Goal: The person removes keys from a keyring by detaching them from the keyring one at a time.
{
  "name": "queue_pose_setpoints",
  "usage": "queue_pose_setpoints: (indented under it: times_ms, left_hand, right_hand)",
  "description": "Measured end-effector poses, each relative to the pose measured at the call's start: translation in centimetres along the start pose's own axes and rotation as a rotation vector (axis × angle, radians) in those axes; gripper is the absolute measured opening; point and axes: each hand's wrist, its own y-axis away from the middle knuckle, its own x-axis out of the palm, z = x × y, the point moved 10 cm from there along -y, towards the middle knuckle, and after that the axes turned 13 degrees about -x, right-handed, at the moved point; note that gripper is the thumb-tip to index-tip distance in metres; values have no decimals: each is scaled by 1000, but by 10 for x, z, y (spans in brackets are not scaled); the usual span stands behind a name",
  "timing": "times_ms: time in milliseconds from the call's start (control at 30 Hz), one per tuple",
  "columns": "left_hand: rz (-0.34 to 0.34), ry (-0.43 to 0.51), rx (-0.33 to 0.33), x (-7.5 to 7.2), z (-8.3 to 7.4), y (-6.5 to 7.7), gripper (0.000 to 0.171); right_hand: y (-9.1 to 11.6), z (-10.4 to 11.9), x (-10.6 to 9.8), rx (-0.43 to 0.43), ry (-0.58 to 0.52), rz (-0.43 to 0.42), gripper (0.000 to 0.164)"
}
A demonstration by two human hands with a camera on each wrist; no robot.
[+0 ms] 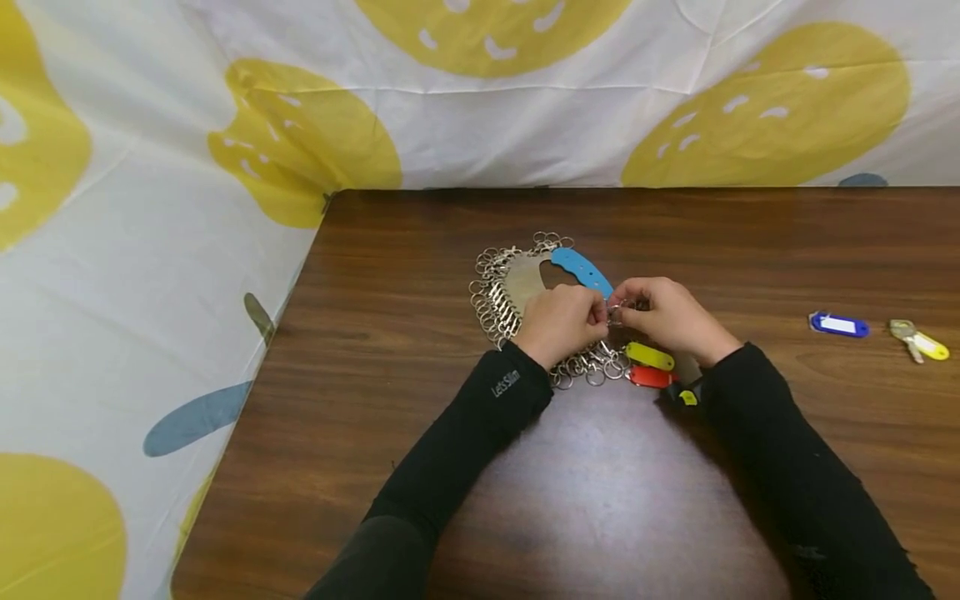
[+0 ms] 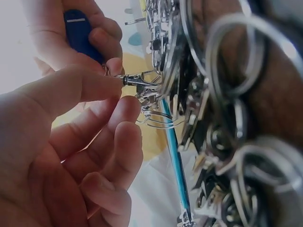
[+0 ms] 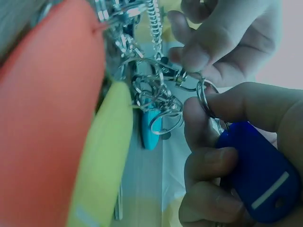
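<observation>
My left hand pinches a small metal snap hook between thumb and forefinger. Close beside it, my right hand grips a blue key tag and holds its split ring at the fingertips, right by the hook. Both hands work over the edge of a flat metal plate with a light-blue handle. Many hooks with rings line the plate's curved rim. A yellow tag and a red tag hang at the rim under my right hand.
Off to the right on the brown wooden table lie another blue tag and a key with a yellow tag. A patterned cloth hangs behind and along the left side.
</observation>
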Motion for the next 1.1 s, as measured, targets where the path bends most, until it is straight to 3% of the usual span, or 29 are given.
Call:
queue_pose_setpoints:
  times_ms: [267,467,633,867,967,1100]
  left_hand:
    - [6,-1,8,1,-2,1,9]
    - [10,-11,24,2,-5,2,7]
    - [-2,-31,56,2,-8,3,7]
    - [16,-43,61,3,-9,4,15]
    - [-26,-64,96,2,-19,3,21]
    - [-80,-80,176,2,-39,1,22]
  right_hand:
    - [1,5,1,-46,127,79,19]
    - [2,6,0,-49,133,106,14]
    - [2,1,-1,-24,14,81,12]
    - [2,-12,5,97,-267,56,23]
    - [9,-19,1,135,-343,49,30]
    - [24,-27,-11,172,-344,31,36]
